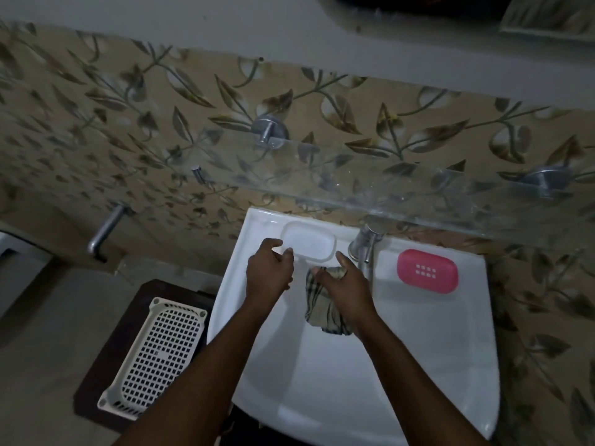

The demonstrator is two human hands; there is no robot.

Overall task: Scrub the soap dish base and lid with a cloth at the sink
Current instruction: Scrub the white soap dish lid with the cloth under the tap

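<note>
Two forearms [225, 349] are shown bare as far as they are seen. The left hand [269, 268] and right hand [346, 283] are likewise uncovered.

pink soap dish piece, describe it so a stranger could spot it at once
Find the white sink and the tap on its back ledge. The pink soap dish piece lies just right of the tap. It alone is pink, with a grid of small holes; the clear piece left of the tap has neither.
</note>
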